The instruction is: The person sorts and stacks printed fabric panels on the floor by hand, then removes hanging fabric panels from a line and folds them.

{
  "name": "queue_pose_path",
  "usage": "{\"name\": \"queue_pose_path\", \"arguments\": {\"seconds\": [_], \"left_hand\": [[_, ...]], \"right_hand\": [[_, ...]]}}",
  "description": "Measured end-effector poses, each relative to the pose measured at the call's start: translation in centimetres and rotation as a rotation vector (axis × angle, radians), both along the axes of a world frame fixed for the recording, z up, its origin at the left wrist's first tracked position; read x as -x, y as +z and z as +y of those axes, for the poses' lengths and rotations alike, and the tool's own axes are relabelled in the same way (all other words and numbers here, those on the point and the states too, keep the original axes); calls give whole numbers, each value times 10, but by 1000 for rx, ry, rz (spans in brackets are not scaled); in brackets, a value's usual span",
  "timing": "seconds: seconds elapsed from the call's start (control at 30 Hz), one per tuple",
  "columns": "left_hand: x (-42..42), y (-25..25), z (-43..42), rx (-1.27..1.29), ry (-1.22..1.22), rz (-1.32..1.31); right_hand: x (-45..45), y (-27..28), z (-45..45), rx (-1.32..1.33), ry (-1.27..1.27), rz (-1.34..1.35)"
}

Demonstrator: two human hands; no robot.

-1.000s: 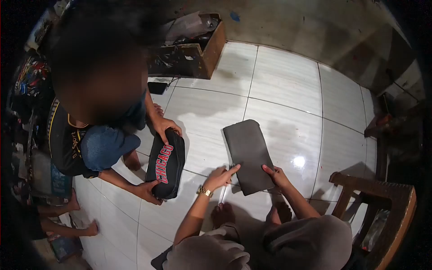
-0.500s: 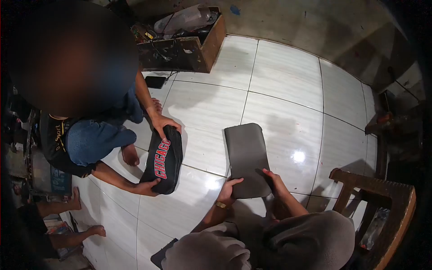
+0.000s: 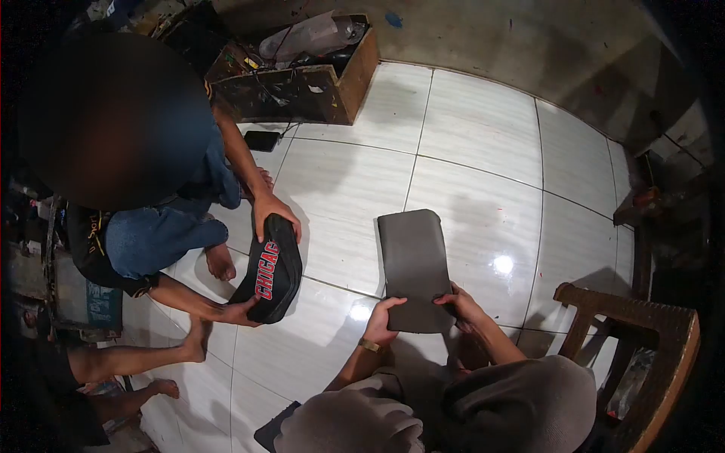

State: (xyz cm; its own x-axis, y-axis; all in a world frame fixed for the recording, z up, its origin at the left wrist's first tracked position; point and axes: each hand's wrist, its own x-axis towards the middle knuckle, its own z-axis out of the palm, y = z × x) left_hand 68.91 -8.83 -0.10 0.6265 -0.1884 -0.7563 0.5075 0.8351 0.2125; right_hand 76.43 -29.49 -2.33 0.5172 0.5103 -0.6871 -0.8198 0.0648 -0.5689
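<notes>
A flat dark grey rectangular piece [image 3: 414, 260] with rounded corners is held between my two hands above the tiled floor. My left hand [image 3: 383, 319] grips its lower left edge, thumb on top. At the lower right edge my right hand [image 3: 462, 307] grips it, also with the thumb on top. To the left, a person in a black top and jeans holds a black pouch [image 3: 278, 272] with red lettering in both hands.
A wooden box [image 3: 325, 92] of cables and other items stands by the wall. Near it a phone [image 3: 261, 140] lies on the floor. A wooden stool [image 3: 664, 332] is at the right. Another person's bare legs [image 3: 143, 361] extend from the left edge.
My left hand has shifted to grip the grey piece's edge, and the piece has turned more upright in view. The other person's pouch has tilted slightly, and the bare legs at left have moved inward.
</notes>
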Motion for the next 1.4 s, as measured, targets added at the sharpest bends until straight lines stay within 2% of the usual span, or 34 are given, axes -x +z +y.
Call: {"name": "queue_pose_path", "arguments": {"seconds": [0.07,0.13,0.2,0.3,0.37,0.4,0.43,0.47,0.53,0.57,0.63,0.67,0.7,0.73,0.77,0.83,0.87,0.97,1.0,1.03,1.07,1.1,1.17,1.2,1.23,1.3,1.37,1.4], "left_hand": [[0,-12,4,-29,-43,8],[-1,-13,7,-70,-87,12],[1,-8,-2,-324,-41,-21],[8,-25,-7,-484,-14,-173],[9,-18,-5,-555,-50,-185],[8,-11,-5,-622,-81,-198],[9,-9,-2,-621,-89,-200],[11,-8,3,-500,-35,-234],[14,2,15,-227,3,-225],[16,-4,16,-202,28,-276],[19,-16,7,-238,89,-212],[17,-21,5,-237,83,-215],[17,-25,3,-340,-7,-241],[19,-28,3,-443,-96,-264],[20,-32,6,-445,-95,-265],[13,-21,14,-350,-259,-210],[10,-9,13,-264,-227,-132],[13,-44,16,-293,-243,-86],[15,-49,11,-292,-242,-88],[17,-55,4,-445,-235,-84],[18,-55,-3,-600,-227,-79],[21,-54,-12,-601,-224,-80],[26,-41,-32,-745,-121,-210],[36,-75,-36,-1058,-110,-449],[30,-57,-37,-1058,-108,-449],[8,15,-40,-636,37,-526],[-5,33,-38,-690,42,-572],[-7,35,-39,-788,45,-688]], "right_hand": [[5,7,1,-2,0,-17],[17,12,6,117,20,-402],[26,5,7,96,0,-444],[31,-4,11,43,-88,-502],[30,0,10,-37,-253,-78],[30,3,9,-39,-260,-75],[30,4,7,-129,-287,79],[28,4,3,-219,-311,231],[27,-9,-11,-204,-316,330],[27,-4,-12,-193,-313,428],[32,9,-10,-157,-272,398],[33,15,-4,-125,-277,286],[35,17,1,-93,-279,175],[36,15,3,-57,-292,173],[36,14,3,-58,-291,172],[37,12,3,-58,-324,175],[37,11,2,-58,-326,179],[37,4,4,37,-196,28],[43,-4,6,125,-141,-188],[49,-11,7,212,-84,-406],[51,-8,8,160,-35,-569],[53,-4,6,158,-33,-571],[50,35,11,450,170,-943],[54,30,11,513,200,-1107],[52,36,14,513,201,-1109],[46,54,20,606,257,-1000],[51,38,25,659,285,-1109],[53,38,33,602,141,-1306]]}}
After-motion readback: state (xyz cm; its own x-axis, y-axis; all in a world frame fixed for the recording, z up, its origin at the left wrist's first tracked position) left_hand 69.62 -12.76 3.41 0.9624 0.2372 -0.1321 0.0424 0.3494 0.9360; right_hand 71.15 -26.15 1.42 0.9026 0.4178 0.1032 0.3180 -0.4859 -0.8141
